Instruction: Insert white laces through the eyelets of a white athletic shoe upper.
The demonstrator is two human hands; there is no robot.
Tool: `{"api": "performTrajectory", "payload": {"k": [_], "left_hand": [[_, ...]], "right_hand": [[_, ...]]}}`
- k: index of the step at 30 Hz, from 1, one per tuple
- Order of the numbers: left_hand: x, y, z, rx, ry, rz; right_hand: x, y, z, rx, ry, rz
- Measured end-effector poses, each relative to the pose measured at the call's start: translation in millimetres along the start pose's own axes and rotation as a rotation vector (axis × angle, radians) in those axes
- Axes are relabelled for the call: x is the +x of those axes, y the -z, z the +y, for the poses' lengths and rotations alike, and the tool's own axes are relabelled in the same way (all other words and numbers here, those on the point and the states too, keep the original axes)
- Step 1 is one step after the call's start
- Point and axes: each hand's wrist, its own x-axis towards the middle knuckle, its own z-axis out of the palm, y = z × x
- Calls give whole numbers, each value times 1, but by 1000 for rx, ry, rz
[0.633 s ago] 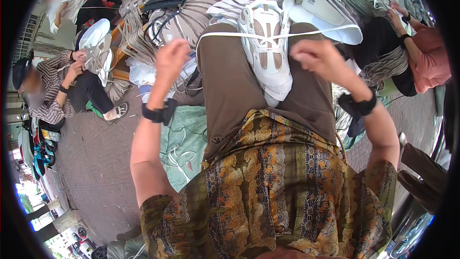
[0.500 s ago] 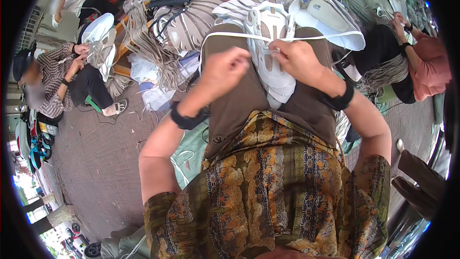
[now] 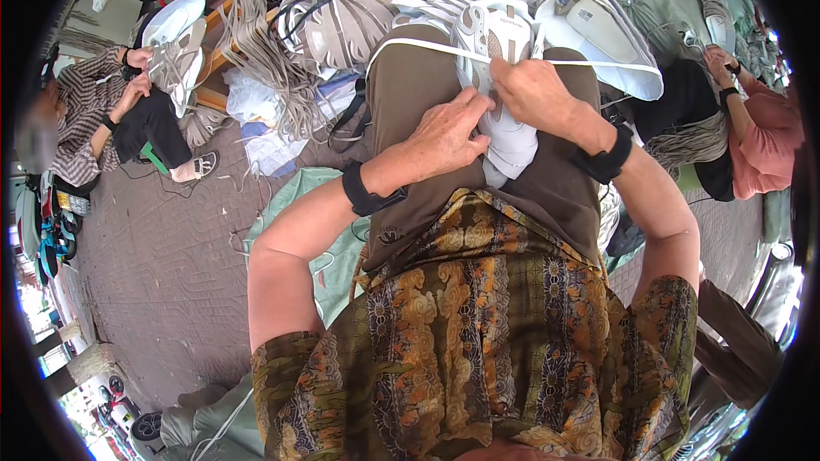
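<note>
Left hand (image 3: 442, 135): thumb and fingers apart, at our shoe (image 3: 512, 148);
Right hand (image 3: 540, 96): fingers by the lace (image 3: 438, 46); grip, we cannot tell

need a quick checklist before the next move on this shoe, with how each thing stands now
1. Shoe settled between the brown trouser legs, toe toward the body: ok.
2. Right hand at the lacing: ok, fingertips over the middle of the shoe.
3. Left hand at the shoe: ok, beside its left edge.
4. White lace reaching out past both sides of the shoe: ok.
5. Lace pinched firmly: cannot tell, the fingers hide it.
6. Black wristbands clear of the lace: ok.
</note>
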Motion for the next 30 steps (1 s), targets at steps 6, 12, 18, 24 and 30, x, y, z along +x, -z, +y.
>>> {"api": "performTrajectory", "payload": {"k": [6, 12, 18, 24, 30], "left_hand": [[2, 3, 2, -64, 29, -39], [3, 5, 3, -85, 65, -57], [4, 10, 9, -159, 159, -58], [6, 12, 13, -37, 130, -143], [6, 9, 10, -41, 106, -134]], "right_hand": [[-31, 11, 14, 557, -72, 111], [-57, 16, 23, 392, -193, 76], [-51, 11, 22, 260, -112, 67], [-44, -2, 25, 152, -73, 102], [-34, -7, 27, 111, -97, 30]]}}
